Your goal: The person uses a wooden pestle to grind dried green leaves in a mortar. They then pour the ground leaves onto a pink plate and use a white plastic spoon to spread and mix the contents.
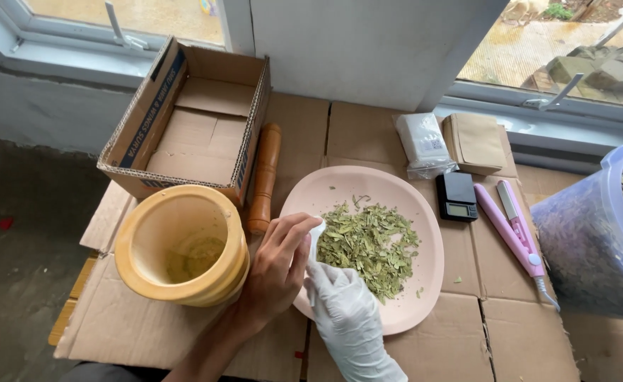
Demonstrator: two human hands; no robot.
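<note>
Seemingly, the bare left hand [277, 263] pinches the thin, stretchy white glove [345, 318] at a fingertip on the right hand [343, 311], its fingers loosely extended, beside brittle dried leaves [369, 244].

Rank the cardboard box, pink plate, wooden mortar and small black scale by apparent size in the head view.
1. cardboard box
2. pink plate, close behind
3. wooden mortar
4. small black scale

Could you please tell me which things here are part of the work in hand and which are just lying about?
In hand: left hand tugging the white glove on the right hand; pink plate of dried leaves; wooden mortar.

Lying about: cardboard box, pestle, small scale, pink sealer.
</note>
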